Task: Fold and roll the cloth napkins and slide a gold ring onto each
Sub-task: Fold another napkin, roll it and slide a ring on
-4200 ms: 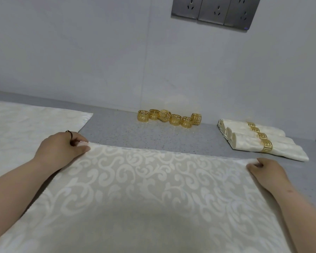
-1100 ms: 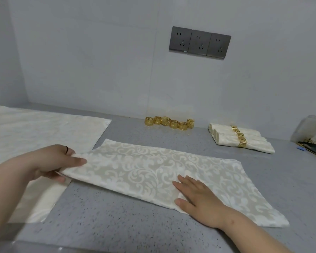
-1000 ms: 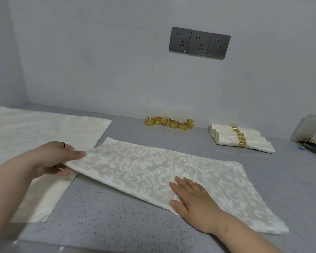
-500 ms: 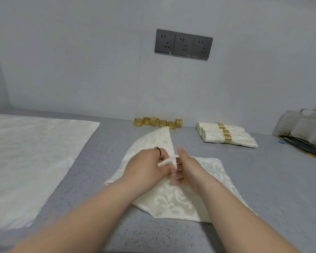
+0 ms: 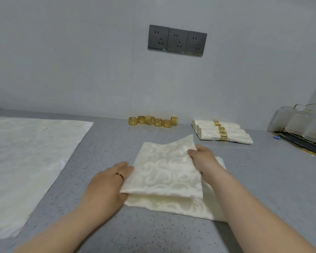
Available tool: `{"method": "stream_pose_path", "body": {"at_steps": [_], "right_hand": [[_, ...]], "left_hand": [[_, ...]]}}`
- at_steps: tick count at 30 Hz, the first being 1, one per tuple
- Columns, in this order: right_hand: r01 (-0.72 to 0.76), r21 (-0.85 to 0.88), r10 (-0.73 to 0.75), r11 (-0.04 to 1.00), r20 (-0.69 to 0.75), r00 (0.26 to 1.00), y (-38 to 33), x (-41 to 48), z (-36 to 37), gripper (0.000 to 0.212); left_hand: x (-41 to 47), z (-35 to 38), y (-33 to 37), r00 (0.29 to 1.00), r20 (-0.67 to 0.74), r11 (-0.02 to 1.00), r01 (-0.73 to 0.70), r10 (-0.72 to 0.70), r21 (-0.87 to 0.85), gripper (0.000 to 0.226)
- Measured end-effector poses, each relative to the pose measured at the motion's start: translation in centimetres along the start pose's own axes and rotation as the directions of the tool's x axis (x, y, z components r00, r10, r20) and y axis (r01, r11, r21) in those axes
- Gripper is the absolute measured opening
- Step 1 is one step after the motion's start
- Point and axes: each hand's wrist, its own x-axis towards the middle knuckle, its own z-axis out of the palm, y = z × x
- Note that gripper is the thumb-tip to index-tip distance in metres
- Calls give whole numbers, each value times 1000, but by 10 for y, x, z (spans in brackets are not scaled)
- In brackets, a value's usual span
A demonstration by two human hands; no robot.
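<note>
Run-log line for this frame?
step: folding napkin | left hand: grips left edge | right hand: pinches top layer | gold rings: loose, unused | rolled napkins: ringed

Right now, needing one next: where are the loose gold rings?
Head view: the gold rings sit by the wall below the outlets, left of the rolled napkins.

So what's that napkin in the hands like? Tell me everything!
The napkin is cream cloth with a paler swirl pattern. It is folded into layers, not yet rolled, with no ring. It lies on the grey counter, its upper layer raised at the far right corner. The left hand holds its left edge; the right hand grips its right edge.
</note>
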Motion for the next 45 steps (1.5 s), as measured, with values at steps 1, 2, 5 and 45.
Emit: {"method": "stream_pose_path", "body": {"at_steps": [1, 2, 5, 45], "right_hand": [[-7, -22, 7, 1000, -34, 999, 3, 3, -11, 28], [-25, -30, 23, 999, -58, 998, 9, 5, -20, 27], [-102, -50, 96, 994, -102, 990, 26, 3, -38, 37], [-24, -204, 34, 979, 45, 998, 12, -10, 21, 27]], "left_hand": [[3, -4, -5, 996, 35, 995, 88, -86, -43, 50], [5, -3, -11, 991, 36, 989, 131, -129, -69, 48], [13, 2, -20, 983, 72, 984, 174, -171, -33, 35], [-3, -13, -95, 998, 39, 944, 34, -49, 327, 33]]}}
